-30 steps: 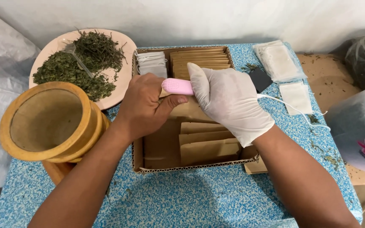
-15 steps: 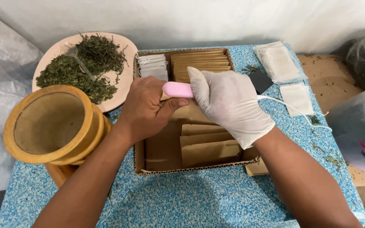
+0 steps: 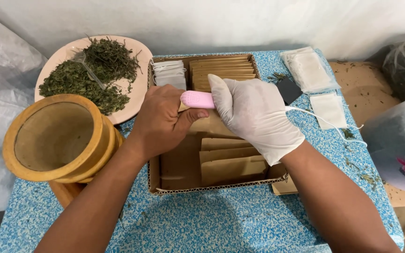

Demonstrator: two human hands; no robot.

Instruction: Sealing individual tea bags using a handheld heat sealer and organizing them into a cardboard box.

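At my far left sits the round wooden sieve stack point(image 3: 57, 138), and behind it the pink plate point(image 3: 137, 56) heaped with dried green leaves point(image 3: 90, 75), a clear plastic scoop point(image 3: 87, 68) lying in them. My bare left hand point(image 3: 162, 122) is curled, thumb and fingers pinching a brown paper pouch point(image 3: 202, 124) from the left over the cardboard box point(image 3: 165, 185). My gloved right hand point(image 3: 254, 117) is closed in a fist around the pink sealer point(image 3: 198, 99), its rounded tip poking out toward my left hand and its white cord point(image 3: 324, 122) trailing right across the blue speckled table point(image 3: 212, 225). Inside the box lie 3 flat brown pouches point(image 3: 228, 161), with more stacked upright at the back beside a bundle of white tea bags point(image 3: 168, 72). Further right are a clear packet of empty filter bags point(image 3: 310, 70) and 1 loose filter bag point(image 3: 329, 110).

I'd judge the risks to be these: my left fingers sit very near the sealer's tip and could get nipped; the pouch could slip askew in my pinch; and the cord could drag the loose filter bag off the table.
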